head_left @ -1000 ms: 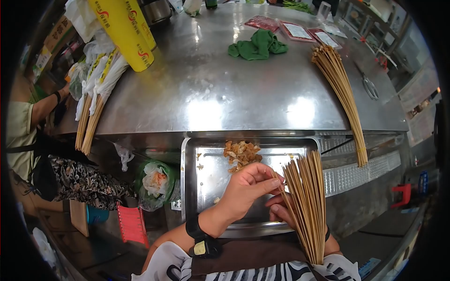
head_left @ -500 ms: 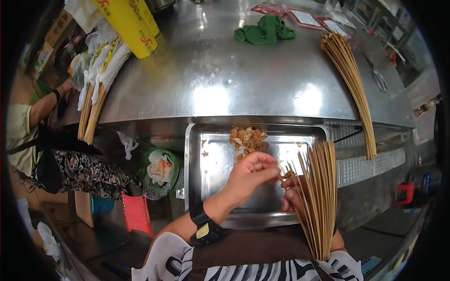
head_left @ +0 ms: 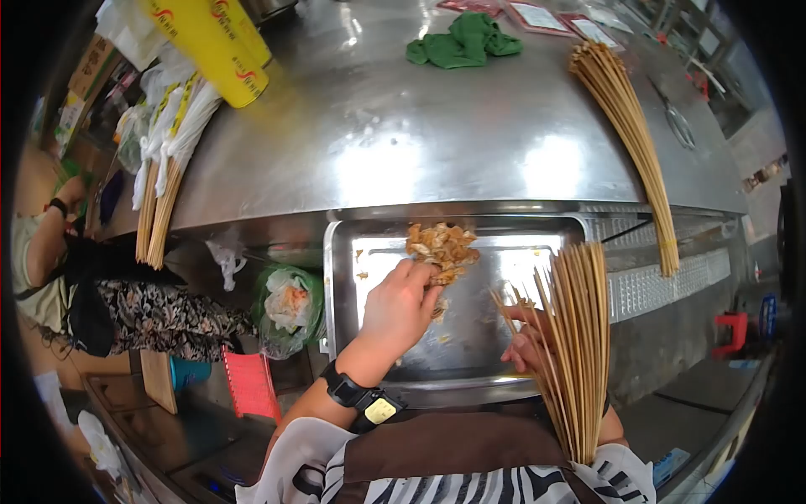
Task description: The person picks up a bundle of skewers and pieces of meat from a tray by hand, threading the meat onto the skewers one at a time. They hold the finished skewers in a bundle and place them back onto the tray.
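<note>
A shallow metal tray [head_left: 336, 336] holds a pile of small brown food pieces [head_left: 445, 246], dried-looking and irregular. My left hand [head_left: 401, 304] is at the near edge of this pile, fingers curled and pinching at a brown piece, which they partly hide. Over the tray's right side, my right hand [head_left: 522, 343] is wrapped round a fanned bundle of bamboo skewers [head_left: 579, 336]. The skewers cover much of that hand. Some thin sticks lean leftward from the bundle, with a small brown bit near their tips.
Beyond the tray is a steel table [head_left: 285, 160] with a green cloth [head_left: 466, 42], another skewer bundle [head_left: 630, 134], scissors [head_left: 676, 122] and yellow rolls [head_left: 214, 55]. Bagged skewers [head_left: 172, 168] overhang its left edge. A green-bagged container [head_left: 290, 307] and another person [head_left: 159, 319] are at left.
My left hand has moved left from beside the skewer tips to the brown pile. My right hand keeps its hold on the bundle. The other person's arm has shifted left and down.
</note>
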A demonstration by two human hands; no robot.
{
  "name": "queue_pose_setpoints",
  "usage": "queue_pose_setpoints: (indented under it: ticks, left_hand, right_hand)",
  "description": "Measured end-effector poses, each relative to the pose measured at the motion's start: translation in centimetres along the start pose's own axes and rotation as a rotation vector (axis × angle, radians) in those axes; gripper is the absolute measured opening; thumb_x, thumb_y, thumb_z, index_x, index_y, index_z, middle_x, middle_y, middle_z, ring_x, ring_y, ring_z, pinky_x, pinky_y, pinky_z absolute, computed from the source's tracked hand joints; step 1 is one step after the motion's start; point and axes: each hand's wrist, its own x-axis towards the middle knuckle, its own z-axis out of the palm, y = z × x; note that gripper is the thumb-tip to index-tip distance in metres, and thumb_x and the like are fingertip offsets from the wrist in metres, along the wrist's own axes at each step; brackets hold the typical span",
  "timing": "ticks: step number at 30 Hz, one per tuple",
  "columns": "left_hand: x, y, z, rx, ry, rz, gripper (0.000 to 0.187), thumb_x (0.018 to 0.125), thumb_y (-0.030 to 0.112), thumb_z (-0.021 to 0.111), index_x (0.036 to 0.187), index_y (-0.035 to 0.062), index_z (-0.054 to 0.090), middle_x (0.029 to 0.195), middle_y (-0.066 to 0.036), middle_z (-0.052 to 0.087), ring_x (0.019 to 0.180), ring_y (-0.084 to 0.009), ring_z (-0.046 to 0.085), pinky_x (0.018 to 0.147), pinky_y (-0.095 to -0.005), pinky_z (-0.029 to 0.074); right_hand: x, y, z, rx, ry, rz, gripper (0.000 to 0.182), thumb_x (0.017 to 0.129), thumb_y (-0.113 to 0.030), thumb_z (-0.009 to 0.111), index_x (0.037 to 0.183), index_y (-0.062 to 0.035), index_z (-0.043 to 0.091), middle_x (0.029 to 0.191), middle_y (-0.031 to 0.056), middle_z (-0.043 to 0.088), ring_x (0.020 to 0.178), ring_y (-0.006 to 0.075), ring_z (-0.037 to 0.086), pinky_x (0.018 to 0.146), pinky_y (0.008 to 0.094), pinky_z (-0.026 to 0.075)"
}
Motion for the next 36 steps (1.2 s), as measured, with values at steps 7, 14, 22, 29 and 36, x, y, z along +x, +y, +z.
queue_pose_setpoints:
  ticks: [7, 14, 22, 29, 36]
  left_hand:
    - [1.4, 1.4, 1.7, 0.169, 0.032, 0.199, 0.017, 0.074, 0.007, 0.066, 0.091, 0.0069, 0.062, 0.087, -0.007, 0.056, 0.08, -0.0275, 0.058, 0.064, -0.0372, 0.048]
    - [1.4, 1.4, 1.9, 0.2, 0.063, 0.238, 0.015, 0.071, 0.005, 0.065, 0.086, 0.0062, 0.063, 0.079, -0.008, 0.057, 0.077, -0.0292, 0.058, 0.065, -0.0379, 0.049]
    - [0.8, -0.1, 1.5, -0.781, -0.049, -0.214, 0.019, 0.086, 0.003, 0.057, 0.105, -0.0015, 0.058, 0.093, -0.013, 0.065, 0.086, -0.0174, 0.064, 0.075, -0.027, 0.051]
    - [0.2, 1.1, -0.2, -1.39, -0.231, -0.6, 0.027, 0.089, 0.006, 0.054, 0.114, -0.0015, 0.055, 0.103, -0.016, 0.062, 0.092, -0.0246, 0.064, 0.081, -0.0323, 0.053]
    - [0.0, 1.4, 0.3, -1.419, -0.248, -0.517, 0.026, 0.088, 0.003, 0.055, 0.113, -0.0014, 0.056, 0.103, -0.015, 0.062, 0.094, -0.0232, 0.063, 0.083, -0.0323, 0.052]
  right_hand:
    - [0.0, 0.3, -0.3, -0.064, -0.061, -0.033, 0.041, 0.09, -0.016, 0.054, 0.123, 0.0054, 0.044, 0.062, 0.0001, 0.049, 0.057, 0.009, 0.051, 0.063, 0.0258, 0.05]
    - [-0.4, 3.0, -0.8, 0.263, -0.139, -0.041, 0.041, 0.09, -0.017, 0.054, 0.124, 0.0041, 0.044, 0.066, 0.0004, 0.05, 0.06, 0.0088, 0.052, 0.06, 0.0236, 0.047]
    - [0.4, 4.4, -1.4, 0.338, -0.209, -0.113, 0.041, 0.091, -0.017, 0.054, 0.124, 0.004, 0.044, 0.066, 0.0004, 0.05, 0.06, 0.0087, 0.052, 0.059, 0.0231, 0.046]
    - [-0.8, 0.3, 0.3, -0.008, -0.009, 0.005, 0.035, 0.086, -0.006, 0.058, 0.119, 0.0026, 0.049, 0.08, 0.0054, 0.059, 0.064, 0.0091, 0.056, 0.053, 0.0201, 0.047]
    - [-0.8, 0.9, 0.4, -0.025, -0.006, -0.045, 0.034, 0.086, -0.006, 0.059, 0.117, 0.0021, 0.052, 0.072, 0.0028, 0.057, 0.062, 0.0092, 0.056, 0.054, 0.0202, 0.047]
